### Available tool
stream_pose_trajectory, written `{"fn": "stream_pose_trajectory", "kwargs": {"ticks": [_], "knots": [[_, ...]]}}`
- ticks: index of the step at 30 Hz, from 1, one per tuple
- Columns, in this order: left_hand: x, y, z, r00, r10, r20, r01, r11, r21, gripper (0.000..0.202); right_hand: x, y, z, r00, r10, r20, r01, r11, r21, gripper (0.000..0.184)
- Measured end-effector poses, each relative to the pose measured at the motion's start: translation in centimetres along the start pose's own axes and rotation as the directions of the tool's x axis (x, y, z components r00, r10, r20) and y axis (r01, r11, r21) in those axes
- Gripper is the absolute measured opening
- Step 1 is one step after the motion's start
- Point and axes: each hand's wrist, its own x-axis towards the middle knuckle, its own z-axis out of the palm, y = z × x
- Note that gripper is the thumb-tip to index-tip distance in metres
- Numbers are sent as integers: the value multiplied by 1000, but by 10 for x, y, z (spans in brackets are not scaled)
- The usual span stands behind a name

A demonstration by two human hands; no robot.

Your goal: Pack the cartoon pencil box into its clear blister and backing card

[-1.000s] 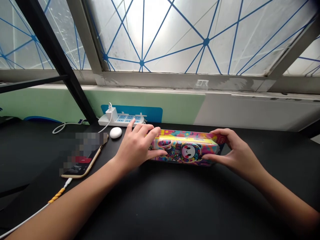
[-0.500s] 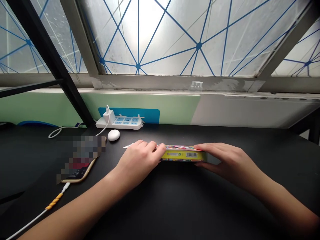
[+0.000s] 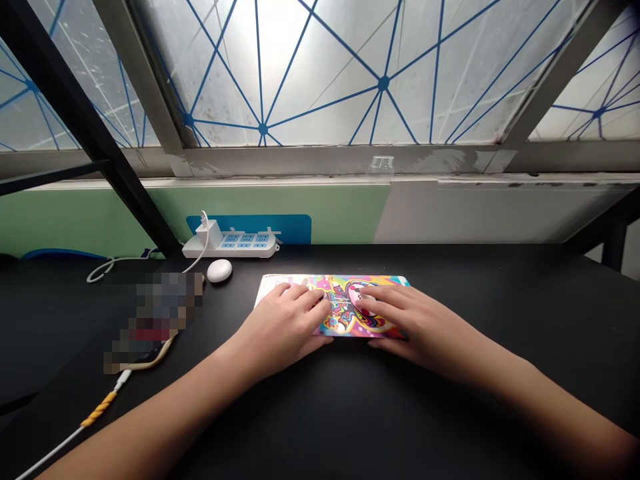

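Observation:
A flat box [image 3: 343, 313] with a colourful cartoon print faces up in front of me on the black desk. Its left end is whiter and partly covered by my left hand [image 3: 290, 320]. That hand's fingers lie over the top, with the thumb at the near edge. On the right part, my right hand [image 3: 400, 317] holds it the same way, fingers across the printed face and thumb at the near edge. The far edge of the box shows between and beyond the hands; its underside is hidden.
Left of the box are a white rounded case [image 3: 219, 271] and a phone, partly blurred out, with a charging cable [image 3: 100, 408]. A white power strip [image 3: 235, 245] stands against the wall. A black slanted post [image 3: 125, 190] rises at the left.
Before, the box's yellow side with a barcode faced me; now its printed top shows. My right hand has moved from the right end onto the top. The view has shifted slightly.

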Motion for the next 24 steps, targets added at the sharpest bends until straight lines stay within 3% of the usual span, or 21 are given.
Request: {"fn": "stream_pose_trajectory", "kwargs": {"ticks": [4, 9, 16, 24], "knots": [[-2, -7, 2, 997, -73, 4, 73, 993, -96, 66, 0, -2, 11, 998, -10, 59, 9, 1000, 24, 69], [-1, -17, 8, 959, -234, 161, 261, 950, -173, 100, 1, 1, 11, 990, 11, 141, -19, 998, 58, 77], [0, -21, 7, 939, -258, 230, 305, 931, -201, 106, -3, 11, -8, 947, 86, 310, -121, 988, 94, 79], [0, -22, 7, 934, -258, 246, 309, 930, -200, 108, -28, 47, -28, 943, 159, 294, -187, 980, 72, 62]]}}
